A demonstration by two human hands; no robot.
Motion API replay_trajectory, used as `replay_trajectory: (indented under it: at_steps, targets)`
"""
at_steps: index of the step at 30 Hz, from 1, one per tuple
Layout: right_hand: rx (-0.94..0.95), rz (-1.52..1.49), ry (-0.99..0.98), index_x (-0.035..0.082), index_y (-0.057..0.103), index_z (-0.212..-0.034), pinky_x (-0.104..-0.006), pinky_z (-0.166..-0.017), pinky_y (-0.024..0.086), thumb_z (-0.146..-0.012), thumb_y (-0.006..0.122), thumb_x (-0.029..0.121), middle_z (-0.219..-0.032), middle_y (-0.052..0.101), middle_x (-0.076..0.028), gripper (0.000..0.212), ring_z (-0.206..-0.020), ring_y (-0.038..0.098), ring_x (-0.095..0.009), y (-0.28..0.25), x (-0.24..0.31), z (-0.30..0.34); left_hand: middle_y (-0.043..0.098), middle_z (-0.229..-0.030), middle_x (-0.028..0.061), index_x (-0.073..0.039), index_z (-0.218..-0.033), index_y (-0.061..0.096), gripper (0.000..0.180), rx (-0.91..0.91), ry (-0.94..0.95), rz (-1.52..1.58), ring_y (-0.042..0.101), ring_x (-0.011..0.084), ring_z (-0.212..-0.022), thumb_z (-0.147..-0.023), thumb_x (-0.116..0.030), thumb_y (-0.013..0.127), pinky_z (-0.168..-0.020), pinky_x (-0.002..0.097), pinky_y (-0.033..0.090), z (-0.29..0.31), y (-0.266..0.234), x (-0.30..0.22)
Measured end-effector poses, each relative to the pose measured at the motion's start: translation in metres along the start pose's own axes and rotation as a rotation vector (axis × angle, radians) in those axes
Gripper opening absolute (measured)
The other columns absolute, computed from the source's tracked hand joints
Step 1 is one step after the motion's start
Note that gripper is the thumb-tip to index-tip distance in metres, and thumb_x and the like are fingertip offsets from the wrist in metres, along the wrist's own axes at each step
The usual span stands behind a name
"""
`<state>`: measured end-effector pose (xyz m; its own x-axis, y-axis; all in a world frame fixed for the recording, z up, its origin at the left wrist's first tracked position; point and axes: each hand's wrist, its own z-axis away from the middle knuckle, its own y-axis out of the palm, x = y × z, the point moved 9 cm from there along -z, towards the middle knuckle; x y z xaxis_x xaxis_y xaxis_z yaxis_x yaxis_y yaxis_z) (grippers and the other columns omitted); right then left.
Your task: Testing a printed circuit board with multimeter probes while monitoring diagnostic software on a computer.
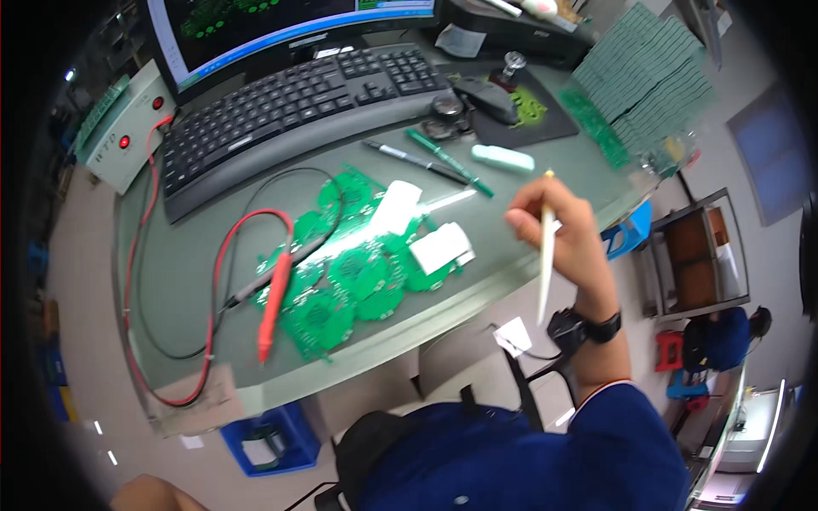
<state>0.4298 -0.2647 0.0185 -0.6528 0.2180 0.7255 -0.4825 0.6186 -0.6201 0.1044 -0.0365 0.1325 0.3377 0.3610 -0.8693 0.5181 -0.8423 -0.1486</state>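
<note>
White slim pen-like tool (545,255) sits in the right hand (567,238), grip closed around its upper part, tip end poking up above the fingers, long end hanging down past the wrist; hand is raised over the near right edge of the desk (196,281). Black wristwatch (588,325) just below the grip, on that wrist. Left of the grip: white paper slips (439,247) lying on a cluster of round green circuit boards (358,272), touching and overlapping. Further left, red probe (274,298) and black probe (273,272) lie on the boards' edge, with their red and black leads looping over the desk toward a grey box with red buttons (128,136). Beyond the grip: green pen (447,160), black pen (413,159), pale mint eraser-like block (503,157), black keyboard (298,106), mouse (487,98) on a dark pad, monitor (281,25). Up and right of the grip: stacks of green board panels (652,72). Left hand not in view, so can't tell its grip.
</note>
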Motion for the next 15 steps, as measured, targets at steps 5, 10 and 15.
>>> replay_trajectory:
  at_steps: [5, 10, 15]
  targets:
    - [0.001, -0.059, -0.067, 0.001, 0.061, -0.089, -0.0269, -0.061, 0.048, -0.086, 0.073, 0.012, -0.074, 0.062, -0.005, 0.016, -0.066, 0.061, -0.014, 0.011, 0.005, 0.000, 0.057, -0.101, 0.0104, -0.001, -0.110, 0.052, 0.029, -0.036, -0.009, 0.029, 0.052, 0.0146, -0.083, -0.098, -0.028, 0.048, -0.078, 0.0347, 0.047, -0.003, 0.017, 0.017]
    - [0.196, -0.200, -0.038, 0.002, 0.060, -0.088, -0.0222, -0.060, 0.045, -0.088, 0.071, 0.013, -0.075, 0.059, -0.002, 0.016, -0.066, 0.059, -0.008, 0.034, 0.023, -0.033, 0.057, -0.100, 0.0093, -0.002, -0.108, 0.052, 0.028, -0.051, -0.004, 0.007, 0.051, 0.0135, -0.082, -0.098, -0.028, 0.047, -0.077, 0.0342, 0.047, -0.007, 0.018, 0.021]
    - [0.426, 0.078, -0.229, 0.005, 0.057, -0.095, -0.0427, -0.067, 0.049, -0.089, 0.066, 0.022, -0.084, 0.067, -0.014, 0.021, -0.079, 0.065, -0.034, 0.081, 0.037, -0.068, 0.061, -0.107, 0.0098, 0.000, -0.114, 0.059, 0.029, 0.237, -0.251, -0.482, 0.061, 0.0183, -0.090, -0.091, -0.018, 0.057, -0.074, 0.0307, 0.049, -0.013, 0.052, 0.079]
